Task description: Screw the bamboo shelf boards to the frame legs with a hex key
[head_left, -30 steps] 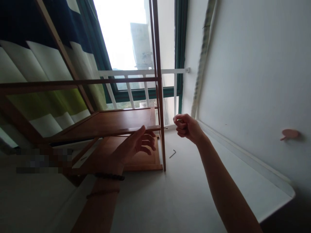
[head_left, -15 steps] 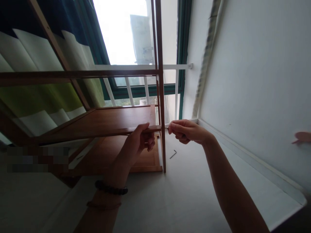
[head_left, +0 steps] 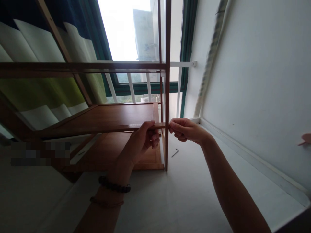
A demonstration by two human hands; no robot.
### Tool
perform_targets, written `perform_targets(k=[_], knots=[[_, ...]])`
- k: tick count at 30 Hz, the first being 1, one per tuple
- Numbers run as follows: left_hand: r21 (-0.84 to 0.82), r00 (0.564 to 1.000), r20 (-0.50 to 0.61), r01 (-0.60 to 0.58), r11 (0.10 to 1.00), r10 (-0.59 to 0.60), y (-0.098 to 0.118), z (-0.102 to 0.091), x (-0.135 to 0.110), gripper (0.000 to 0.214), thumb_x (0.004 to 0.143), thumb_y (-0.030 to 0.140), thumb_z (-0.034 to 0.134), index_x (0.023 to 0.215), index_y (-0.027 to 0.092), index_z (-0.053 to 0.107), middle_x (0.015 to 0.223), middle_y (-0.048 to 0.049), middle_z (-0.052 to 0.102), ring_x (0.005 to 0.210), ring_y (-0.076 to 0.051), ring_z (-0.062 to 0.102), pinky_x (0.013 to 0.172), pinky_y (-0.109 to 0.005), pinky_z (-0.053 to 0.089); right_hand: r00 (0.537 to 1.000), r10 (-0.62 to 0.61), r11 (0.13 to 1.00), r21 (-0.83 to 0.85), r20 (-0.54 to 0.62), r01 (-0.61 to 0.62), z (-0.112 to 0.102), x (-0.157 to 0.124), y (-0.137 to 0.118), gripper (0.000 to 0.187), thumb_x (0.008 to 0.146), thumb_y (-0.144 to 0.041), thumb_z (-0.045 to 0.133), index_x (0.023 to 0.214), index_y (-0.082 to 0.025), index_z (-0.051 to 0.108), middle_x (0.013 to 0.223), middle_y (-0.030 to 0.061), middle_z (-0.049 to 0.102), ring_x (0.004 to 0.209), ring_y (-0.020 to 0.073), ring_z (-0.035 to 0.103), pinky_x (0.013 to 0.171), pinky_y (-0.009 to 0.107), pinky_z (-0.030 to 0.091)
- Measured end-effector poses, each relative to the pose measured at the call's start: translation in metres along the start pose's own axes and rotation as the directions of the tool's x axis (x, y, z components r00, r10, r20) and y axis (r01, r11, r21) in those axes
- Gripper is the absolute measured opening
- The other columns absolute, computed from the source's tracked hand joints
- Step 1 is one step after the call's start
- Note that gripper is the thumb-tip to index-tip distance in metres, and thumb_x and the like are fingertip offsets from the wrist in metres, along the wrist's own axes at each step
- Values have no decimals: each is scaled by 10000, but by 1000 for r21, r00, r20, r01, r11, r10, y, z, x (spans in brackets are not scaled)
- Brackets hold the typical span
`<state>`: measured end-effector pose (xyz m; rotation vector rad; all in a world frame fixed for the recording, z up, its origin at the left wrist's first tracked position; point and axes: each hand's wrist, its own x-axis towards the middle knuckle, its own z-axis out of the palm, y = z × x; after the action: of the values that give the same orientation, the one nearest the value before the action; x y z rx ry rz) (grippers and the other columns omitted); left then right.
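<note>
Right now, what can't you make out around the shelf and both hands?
- Head view: anything inside the right hand, hidden by its fingers.
- Head view: top of the front post, cut off by the upper edge.
- Head view: rest of the pink object, cut off by the right edge.

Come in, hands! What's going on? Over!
Left hand gripping front edge of flat brown wooden shelf. Right hand pinched closed at narrow brown wooden post. L-shaped grey metal key lying apart from both.
</note>
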<state>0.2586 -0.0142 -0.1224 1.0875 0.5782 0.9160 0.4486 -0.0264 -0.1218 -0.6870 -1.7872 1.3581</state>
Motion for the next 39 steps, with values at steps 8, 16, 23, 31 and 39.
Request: perform_targets(k=[8, 16, 23, 31, 39], knots=[[-34, 1000, 14, 24, 999, -23, 0, 5, -3, 311, 766, 350, 496, 527, 152, 484, 382, 57, 317, 337, -59, 353, 354, -185, 310, 989, 145, 973, 182, 0, -143, 4, 15, 26, 468, 757, -583, 468, 582, -166, 348, 489, -85, 270, 384, 16, 205, 344, 159, 158], [-25, 997, 68, 23, 999, -21, -4, 2, -2, 309, 770, 361, 492, 544, 152, 493, 400, 52, 342, 350, -66, 375, 361, -196, 311, 993, 106, 952, 284, 42, -114, 0, 14, 32, 445, 760, -551, 498, 589, -163, 361, 488, -84, 283, 384, 16, 215, 357, 157, 179], [-17, 999, 37, 16, 1000, -16, -4, 5, -3, 311, 764, 368, 501, 538, 154, 485, 393, 58, 331, 345, -68, 370, 356, -198, 301, 993, 117, 952, 283, 6, -114, 4, 15, 30, 434, 759, -530, 514, 584, -161, 365, 492, -77, 316, 392, 21, 244, 357, 161, 185], [10, 999, -48, -14, 1000, 14, -6, 11, -2, 377, 754, 447, 521, 520, 159, 454, 382, 61, 327, 335, -66, 368, 346, -195, 296, 994, 6, 922, 384, 113, -49, -1, 13, 34, 448, 784, -564, 443, 603, -158, 385, 479, -95, 237, 373, 15, 182, 344, 149, 161], [8, 1000, 16, -20, 1000, 20, -7, 10, -5, 358, 735, 444, 565, 558, 154, 452, 410, 74, 323, 349, -54, 376, 350, -172, 312, 993, 104, 948, 297, 51, -115, 0, 14, 33, 416, 792, -501, 491, 584, -161, 371, 470, -90, 262, 373, 15, 197, 339, 153, 165]])
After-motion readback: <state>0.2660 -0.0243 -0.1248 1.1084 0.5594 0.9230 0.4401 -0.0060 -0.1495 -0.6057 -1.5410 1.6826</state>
